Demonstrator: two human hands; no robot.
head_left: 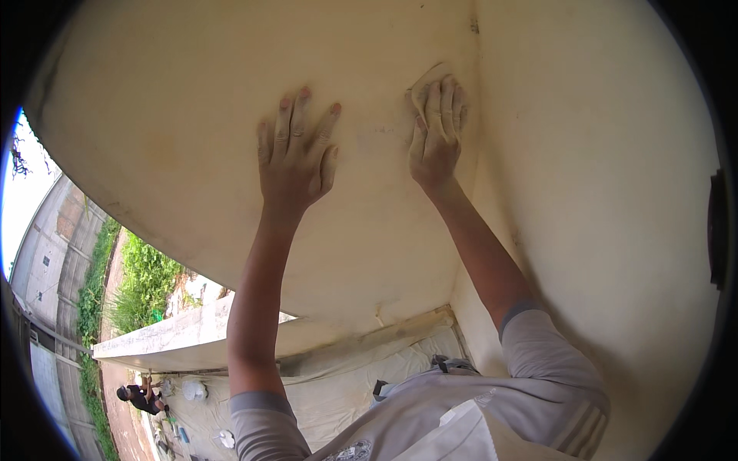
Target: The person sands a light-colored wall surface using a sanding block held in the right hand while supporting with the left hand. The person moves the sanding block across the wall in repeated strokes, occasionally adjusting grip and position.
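My left hand (pixel 294 160) lies flat on a cream plastered surface (pixel 361 223), its fingers spread and coated in pale dust. It holds nothing. To its right, close to the inner corner, my right hand (pixel 438 142) presses a folded sheet of sandpaper (pixel 427 77) against the same surface. The sheet is dusty beige, and its edge shows above and beside the fingers. Most of it is hidden under the hand. Dust covers the right fingers too. Both arms are stretched upward from the lower part of the view.
A second cream wall (pixel 592 154) meets the surface at a corner on the right. A dark object (pixel 716 230) is at the far right edge. Sheeting (pixel 338 392) lies below. At lower left, another person (pixel 143 397) is near a pale ledge (pixel 165 338), with greenery (pixel 146 284) outside.
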